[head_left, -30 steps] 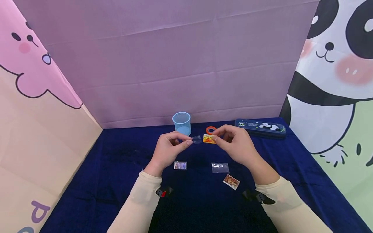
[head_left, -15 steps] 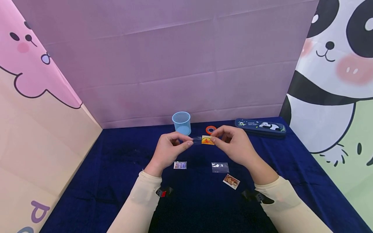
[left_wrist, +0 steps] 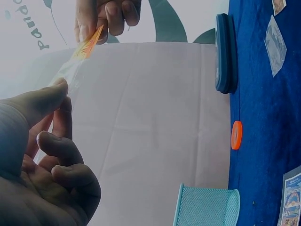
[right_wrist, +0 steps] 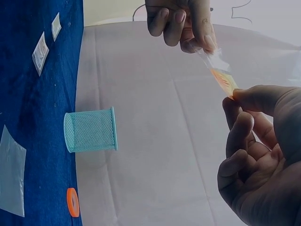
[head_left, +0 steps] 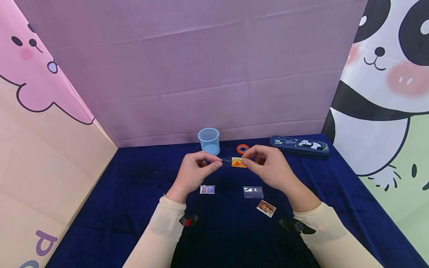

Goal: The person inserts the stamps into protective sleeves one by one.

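Observation:
Between thumb and index finger, my left hand (head_left: 197, 169) pinches a small clear plastic sleeve (head_left: 226, 162), held above the table. My right hand (head_left: 271, 165) pinches the right end of a small yellow card (head_left: 237, 162) with a red print. The card's left end meets the sleeve's open end, and in the right wrist view clear film (right_wrist: 218, 62) seems to overlap the card (right_wrist: 225, 82). How far it reaches inside I cannot tell. The other fingers of both hands are loosely curled in the wrist views.
On the blue cloth lie a purple-printed card (head_left: 207, 189), a clear sleeve (head_left: 253, 192) and a brown picture card (head_left: 266, 208). Behind the hands are a light-blue mesh cup (head_left: 209, 141), an orange tape roll (head_left: 242, 149) and a dark-blue panda pencil case (head_left: 299, 146).
My right hand has moved slightly left and down, bringing the yellow card closer to the sleeve, so the gap between them has closed. My left hand has hardly moved.

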The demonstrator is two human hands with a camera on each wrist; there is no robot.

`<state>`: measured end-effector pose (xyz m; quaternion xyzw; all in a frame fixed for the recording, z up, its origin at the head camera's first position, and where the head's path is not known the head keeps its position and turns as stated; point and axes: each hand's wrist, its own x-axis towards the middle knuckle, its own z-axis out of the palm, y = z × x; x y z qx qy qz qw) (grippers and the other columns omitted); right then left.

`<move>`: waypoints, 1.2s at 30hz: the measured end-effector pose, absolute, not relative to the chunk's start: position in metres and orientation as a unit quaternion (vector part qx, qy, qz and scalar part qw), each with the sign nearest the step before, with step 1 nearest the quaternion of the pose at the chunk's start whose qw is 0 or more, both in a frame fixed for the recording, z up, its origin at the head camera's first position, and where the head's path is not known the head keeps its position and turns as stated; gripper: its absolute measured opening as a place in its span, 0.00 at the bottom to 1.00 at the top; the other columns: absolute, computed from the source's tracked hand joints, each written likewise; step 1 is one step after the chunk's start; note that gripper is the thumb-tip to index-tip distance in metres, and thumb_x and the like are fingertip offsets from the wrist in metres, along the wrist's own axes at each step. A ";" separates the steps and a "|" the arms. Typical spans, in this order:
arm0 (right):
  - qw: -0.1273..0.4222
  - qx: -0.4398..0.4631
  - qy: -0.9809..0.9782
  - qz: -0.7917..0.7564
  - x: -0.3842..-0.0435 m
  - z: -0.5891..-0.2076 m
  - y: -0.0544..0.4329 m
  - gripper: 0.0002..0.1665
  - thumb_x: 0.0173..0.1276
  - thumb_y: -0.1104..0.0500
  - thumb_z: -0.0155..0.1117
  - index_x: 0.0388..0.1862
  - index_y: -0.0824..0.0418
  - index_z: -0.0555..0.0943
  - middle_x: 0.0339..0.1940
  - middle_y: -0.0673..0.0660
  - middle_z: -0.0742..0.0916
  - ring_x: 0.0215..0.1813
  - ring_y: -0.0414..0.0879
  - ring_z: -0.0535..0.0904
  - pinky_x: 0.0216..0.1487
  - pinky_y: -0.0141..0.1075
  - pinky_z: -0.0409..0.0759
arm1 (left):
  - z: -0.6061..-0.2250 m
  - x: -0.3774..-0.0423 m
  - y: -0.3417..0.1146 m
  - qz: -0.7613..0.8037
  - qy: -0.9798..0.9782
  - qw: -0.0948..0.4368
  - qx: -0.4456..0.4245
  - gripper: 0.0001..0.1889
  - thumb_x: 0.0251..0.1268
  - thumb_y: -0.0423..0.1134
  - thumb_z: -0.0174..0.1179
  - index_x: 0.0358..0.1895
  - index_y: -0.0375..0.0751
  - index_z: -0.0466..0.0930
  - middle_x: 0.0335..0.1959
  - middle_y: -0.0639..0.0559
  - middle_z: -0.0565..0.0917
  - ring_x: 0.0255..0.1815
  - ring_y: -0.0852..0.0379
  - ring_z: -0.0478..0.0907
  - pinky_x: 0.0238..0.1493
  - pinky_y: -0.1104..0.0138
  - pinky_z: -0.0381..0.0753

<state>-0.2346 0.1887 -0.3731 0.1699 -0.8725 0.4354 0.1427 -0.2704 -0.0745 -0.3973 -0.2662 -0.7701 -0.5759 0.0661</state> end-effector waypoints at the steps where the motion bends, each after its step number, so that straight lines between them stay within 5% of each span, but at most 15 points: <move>1: 0.142 0.171 -0.872 0.435 -0.235 -0.373 0.189 0.05 0.73 0.53 0.73 0.44 0.52 0.89 0.28 0.52 0.82 0.28 0.49 0.75 0.25 0.36 0.71 | -0.397 -0.270 -0.075 -0.575 -0.770 0.067 -0.267 0.05 0.69 0.38 0.72 0.44 0.45 0.93 0.35 0.52 0.86 0.24 0.50 0.64 0.26 0.67 0.63; 36: 0.139 0.185 -0.868 0.439 -0.230 -0.373 0.189 0.03 0.74 0.53 0.72 0.43 0.50 0.88 0.28 0.51 0.82 0.27 0.49 0.74 0.26 0.37 0.71 | -0.391 -0.261 -0.071 -0.545 -0.789 0.061 -0.277 0.05 0.71 0.44 0.71 0.44 0.50 0.93 0.28 0.51 0.79 0.24 0.52 0.66 0.26 0.66 0.66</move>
